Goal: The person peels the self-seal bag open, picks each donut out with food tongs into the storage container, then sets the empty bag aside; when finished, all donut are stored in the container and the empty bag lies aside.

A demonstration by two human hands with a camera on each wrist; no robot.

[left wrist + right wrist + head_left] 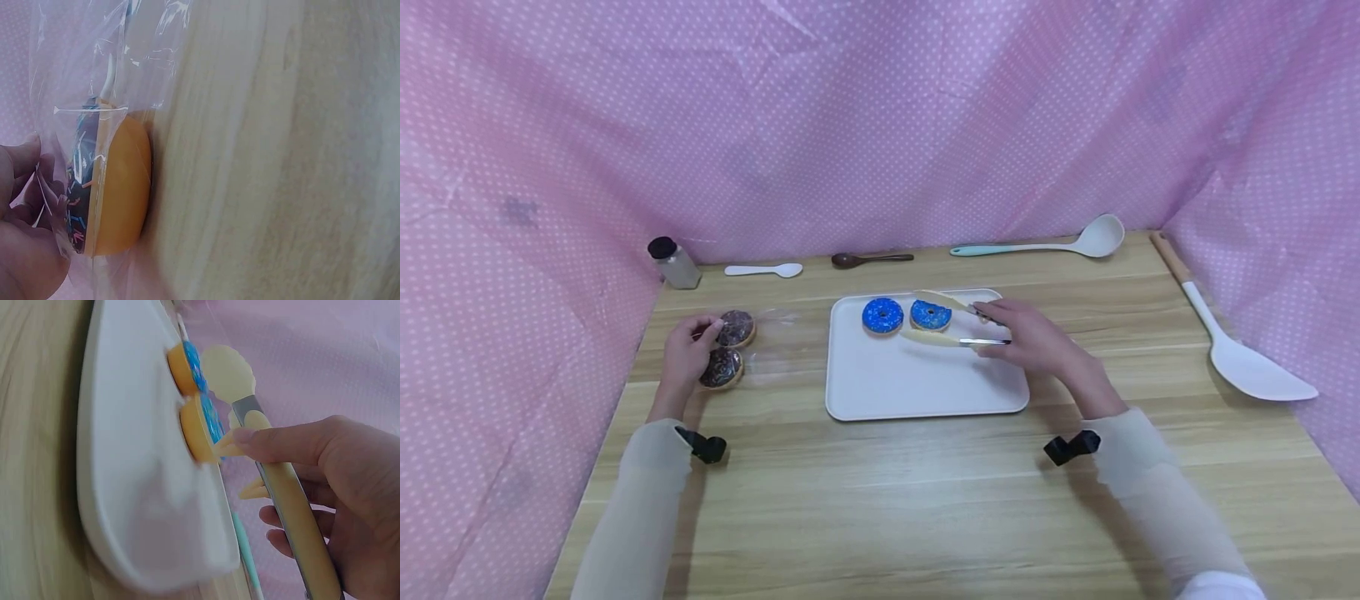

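My left hand [687, 354] pinches the edge of a clear plastic bag [147, 69], seen closest in the left wrist view. Two chocolate-topped donuts [737, 328] with sprinkles lie beside these fingers at the left of the table, apparently inside the bag. My right hand [1033, 337] holds cream-tipped tongs [228, 372] by their handles over the white tray [917, 392]. The spread tong tips stand on either side of the right blue donut [931, 315]; whether they touch it I cannot tell. The other blue donut [882, 317] sits just left of it on the tray.
Along the back edge are a black-capped shaker [675, 263], a white spoon [763, 270], a brown spoon [871, 260] and a ladle [1037, 247]. A large white spatula [1255, 371] lies at the right. Pink dotted cloth [880, 125] hangs behind and beside the table.
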